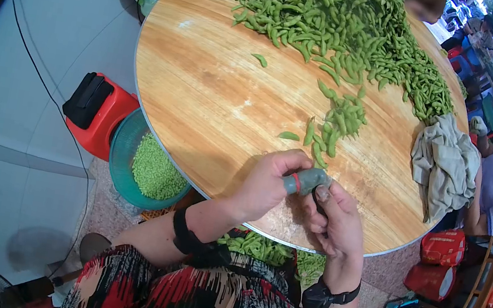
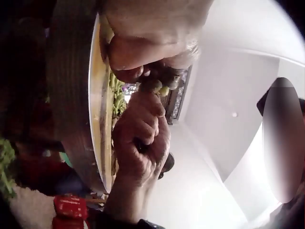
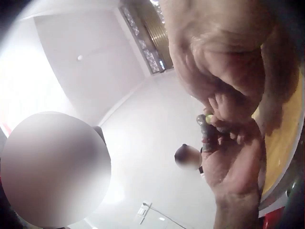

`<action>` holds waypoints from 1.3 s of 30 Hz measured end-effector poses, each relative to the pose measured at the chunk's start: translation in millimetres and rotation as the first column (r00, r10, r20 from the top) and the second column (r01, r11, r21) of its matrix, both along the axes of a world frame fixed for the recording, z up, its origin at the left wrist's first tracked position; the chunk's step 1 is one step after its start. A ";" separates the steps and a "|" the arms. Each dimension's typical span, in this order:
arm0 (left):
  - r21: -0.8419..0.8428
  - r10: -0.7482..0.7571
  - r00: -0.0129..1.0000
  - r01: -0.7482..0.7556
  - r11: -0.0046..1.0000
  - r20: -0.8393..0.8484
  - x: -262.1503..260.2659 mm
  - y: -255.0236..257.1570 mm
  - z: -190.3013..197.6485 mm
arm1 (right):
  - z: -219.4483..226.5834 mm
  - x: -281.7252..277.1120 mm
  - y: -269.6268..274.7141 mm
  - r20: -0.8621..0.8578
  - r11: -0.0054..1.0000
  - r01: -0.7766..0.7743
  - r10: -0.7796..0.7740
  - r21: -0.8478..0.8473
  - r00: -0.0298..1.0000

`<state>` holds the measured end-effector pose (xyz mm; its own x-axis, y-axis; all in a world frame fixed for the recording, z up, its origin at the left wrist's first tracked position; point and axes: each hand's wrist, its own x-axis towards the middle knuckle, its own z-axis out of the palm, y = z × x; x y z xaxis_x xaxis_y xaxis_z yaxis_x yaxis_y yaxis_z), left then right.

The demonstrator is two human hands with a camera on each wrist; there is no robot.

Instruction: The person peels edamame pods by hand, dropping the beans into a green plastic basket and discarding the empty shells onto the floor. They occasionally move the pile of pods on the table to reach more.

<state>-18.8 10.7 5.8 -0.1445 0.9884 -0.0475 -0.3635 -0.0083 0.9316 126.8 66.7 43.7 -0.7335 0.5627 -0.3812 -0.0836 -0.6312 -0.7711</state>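
My left hand (image 1: 267, 183) and right hand (image 1: 342, 224) meet at the fingertips over the table's near edge. A grey-green finger cover (image 1: 313, 179) with a red band is on the left hand. Both hands pinch a small green pod, mostly hidden by the fingers; a bit of the pod (image 3: 209, 119) shows between the fingertips in the right wrist view. The right fingers are curled, with dark-stained tips. Loose green pods (image 1: 345, 118) lie just beyond the hands, below a large heap of pods (image 1: 321, 11) on the round wooden table (image 1: 205, 89).
A teal basket (image 1: 119, 166) of shelled beans (image 1: 157, 169) stands left below the table, beside a red container (image 1: 103, 125). A grey cloth (image 1: 445, 160) lies at the table's right edge. More pods (image 1: 257, 246) are under the near edge. People sit around the table.
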 end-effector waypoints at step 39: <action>0.038 0.122 0.888 -0.118 0.992 -0.442 -8.3 9.6 1.6 | -30.9 -14.3 39.6 0.352 0.365 -0.163 -0.545 0.917 0.761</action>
<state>-27.2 20.3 7.3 -0.2658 0.9622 0.0592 0.0914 -0.0359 0.9952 112.5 106.3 12.8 -0.4108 0.8926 0.1856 0.5232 0.3975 -0.7538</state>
